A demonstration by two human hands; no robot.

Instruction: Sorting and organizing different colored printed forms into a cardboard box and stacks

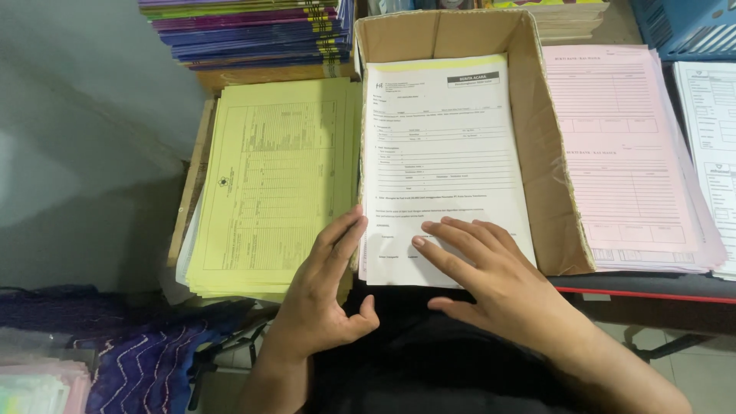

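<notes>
Cardboard box open at near end and top: hand passes there. Far and right walls block. Yellow stack hard against left; pink stack right.

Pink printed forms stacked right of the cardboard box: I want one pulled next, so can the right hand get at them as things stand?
Probably yes. The right hand rests on the white forms in the cardboard box; only the box's low right wall separates it from the uncovered pink printed forms.
</notes>
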